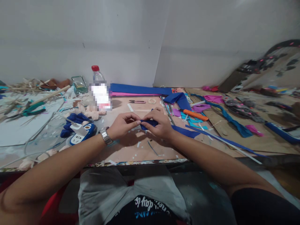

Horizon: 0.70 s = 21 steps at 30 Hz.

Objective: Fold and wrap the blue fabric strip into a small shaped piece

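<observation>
Above the table's front edge, left hand (125,125) and right hand (160,123) meet, fingers pinched on bundled blue fabric (149,124). Bundle's long axis runs roughly left-right; bare tabletop (140,150) lies between it and the edge.

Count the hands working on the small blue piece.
2: the left hand, below the watch, pinches its left end; the right hand grips it from the right, partly hiding the blue piece.
</observation>
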### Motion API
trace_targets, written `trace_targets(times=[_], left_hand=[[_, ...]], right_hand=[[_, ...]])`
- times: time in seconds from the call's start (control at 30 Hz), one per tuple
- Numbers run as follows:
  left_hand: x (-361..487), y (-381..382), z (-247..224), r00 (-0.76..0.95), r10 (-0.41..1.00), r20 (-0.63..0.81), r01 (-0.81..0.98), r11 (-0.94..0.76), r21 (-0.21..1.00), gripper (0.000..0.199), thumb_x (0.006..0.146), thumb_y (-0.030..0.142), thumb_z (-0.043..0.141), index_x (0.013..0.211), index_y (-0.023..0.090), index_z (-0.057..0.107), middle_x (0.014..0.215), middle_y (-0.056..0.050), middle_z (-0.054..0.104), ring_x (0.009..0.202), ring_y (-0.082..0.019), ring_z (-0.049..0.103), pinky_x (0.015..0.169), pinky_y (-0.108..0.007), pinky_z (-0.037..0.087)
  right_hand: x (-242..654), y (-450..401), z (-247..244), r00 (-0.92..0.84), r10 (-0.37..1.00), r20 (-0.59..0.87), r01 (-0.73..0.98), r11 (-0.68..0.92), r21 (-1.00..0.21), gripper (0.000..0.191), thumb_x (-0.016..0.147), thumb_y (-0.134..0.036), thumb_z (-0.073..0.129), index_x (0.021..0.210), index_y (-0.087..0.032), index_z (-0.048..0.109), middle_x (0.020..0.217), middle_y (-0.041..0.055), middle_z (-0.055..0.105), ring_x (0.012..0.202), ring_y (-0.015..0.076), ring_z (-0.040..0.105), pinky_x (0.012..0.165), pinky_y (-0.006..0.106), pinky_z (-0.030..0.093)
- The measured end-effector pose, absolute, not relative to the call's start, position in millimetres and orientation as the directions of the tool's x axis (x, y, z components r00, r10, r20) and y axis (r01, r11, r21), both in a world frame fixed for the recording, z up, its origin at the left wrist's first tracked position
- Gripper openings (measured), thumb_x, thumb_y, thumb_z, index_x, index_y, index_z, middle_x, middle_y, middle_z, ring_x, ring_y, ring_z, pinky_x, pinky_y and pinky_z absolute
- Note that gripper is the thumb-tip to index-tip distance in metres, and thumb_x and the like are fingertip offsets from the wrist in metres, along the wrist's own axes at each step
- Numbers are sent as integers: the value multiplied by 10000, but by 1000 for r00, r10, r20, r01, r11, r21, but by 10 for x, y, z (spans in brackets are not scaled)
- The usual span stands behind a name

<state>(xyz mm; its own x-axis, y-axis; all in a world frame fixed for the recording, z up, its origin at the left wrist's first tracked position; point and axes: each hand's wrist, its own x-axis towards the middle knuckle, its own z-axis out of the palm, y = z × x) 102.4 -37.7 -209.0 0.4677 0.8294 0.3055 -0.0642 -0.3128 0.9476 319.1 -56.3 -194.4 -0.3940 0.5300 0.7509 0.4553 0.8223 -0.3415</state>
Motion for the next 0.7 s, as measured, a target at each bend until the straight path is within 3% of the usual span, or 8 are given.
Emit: trace_targets(times=[0.47, 0.7], left_hand=[[1041, -402, -2100, 501, 826, 256, -106, -235, 966, 330, 809, 433, 840, 924, 149, 718, 906, -58, 748, 833, -174, 714, 802, -296, 569], [1046, -417, -2072, 513, 837, 192, -36, -203, 979, 361, 818, 485, 818, 910, 143, 747, 903, -75, 757, 842, -181, 698, 824, -307, 547]], right_hand=[[3197, -567, -1947, -398, 512, 761, 450, 832, -324, 83, 938, -292, 696, 887, -234, 667, 810, -5, 748, 757, 171, 669, 902, 422, 382], [3198, -561, -1953, -422, 528, 737, 452, 827, -334, 115, 957, -322, 654, 874, -242, 660, 804, 0, 752, 746, 179, 666, 908, 427, 391]])
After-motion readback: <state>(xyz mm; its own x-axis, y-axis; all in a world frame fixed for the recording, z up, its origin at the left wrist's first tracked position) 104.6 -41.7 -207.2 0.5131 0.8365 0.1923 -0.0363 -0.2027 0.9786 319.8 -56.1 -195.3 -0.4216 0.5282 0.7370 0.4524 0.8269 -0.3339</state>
